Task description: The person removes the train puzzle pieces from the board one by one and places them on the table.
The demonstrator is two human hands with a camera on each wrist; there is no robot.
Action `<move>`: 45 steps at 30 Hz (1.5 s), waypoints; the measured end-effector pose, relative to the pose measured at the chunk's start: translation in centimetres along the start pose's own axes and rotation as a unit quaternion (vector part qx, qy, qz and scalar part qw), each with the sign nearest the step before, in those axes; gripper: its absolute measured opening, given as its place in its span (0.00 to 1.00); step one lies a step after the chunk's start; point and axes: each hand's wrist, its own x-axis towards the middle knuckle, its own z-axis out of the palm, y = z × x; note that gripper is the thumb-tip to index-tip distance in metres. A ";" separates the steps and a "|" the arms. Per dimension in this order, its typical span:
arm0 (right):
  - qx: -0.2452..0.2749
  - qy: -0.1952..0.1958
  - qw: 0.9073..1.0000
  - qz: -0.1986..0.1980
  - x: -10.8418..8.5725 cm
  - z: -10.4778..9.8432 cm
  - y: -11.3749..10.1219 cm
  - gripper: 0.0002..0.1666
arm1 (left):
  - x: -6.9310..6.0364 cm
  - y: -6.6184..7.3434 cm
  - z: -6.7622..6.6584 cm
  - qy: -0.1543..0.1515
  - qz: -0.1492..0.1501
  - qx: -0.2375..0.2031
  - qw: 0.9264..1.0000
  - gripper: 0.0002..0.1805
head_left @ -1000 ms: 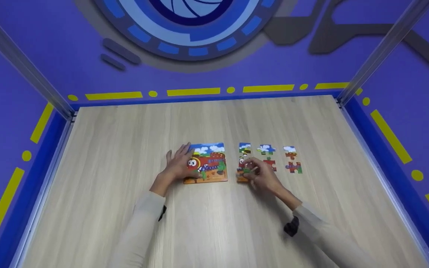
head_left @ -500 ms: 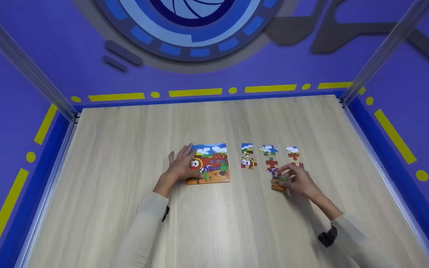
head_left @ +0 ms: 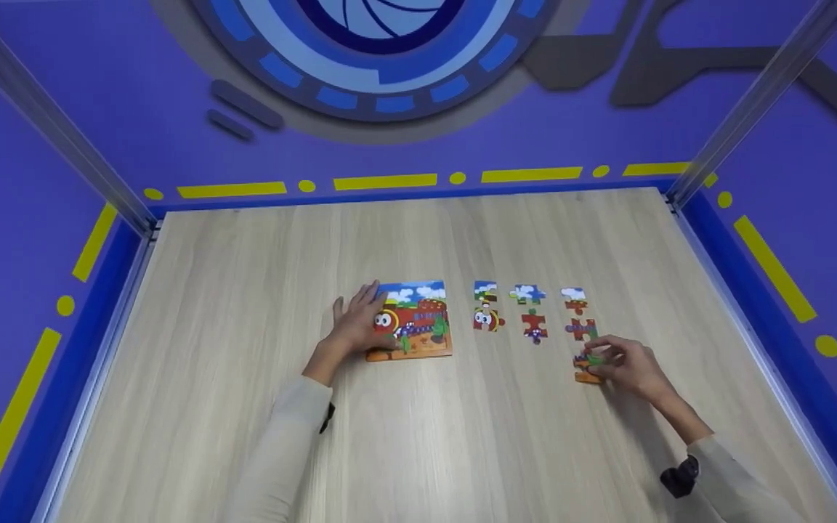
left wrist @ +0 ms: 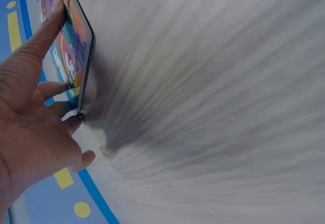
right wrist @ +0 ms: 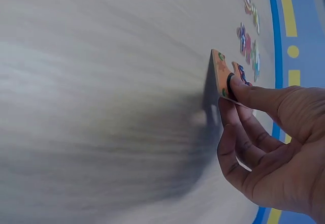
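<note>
The pale wooden surface [head_left: 244,290] carries a square puzzle board [head_left: 424,328]. The left hand [head_left: 349,328] rests on its left side, fingers spread, its grip released. The right hand [head_left: 633,370] has its grip closed on one orange puzzle piece [right wrist: 222,74], pinched at the fingertips, just nearer the person than the rightmost of six loose pieces [head_left: 534,326] lying right of the board.

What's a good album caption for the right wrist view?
A right hand pinches a puzzle piece, with other colourful pieces lying beyond on the table.
</note>
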 end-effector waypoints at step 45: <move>-0.066 0.036 0.997 0.008 0.0 0.5 -0.7 0.19 | 0.0 -0.3 0.0 -0.005 0.010 -0.006 1.000 0.58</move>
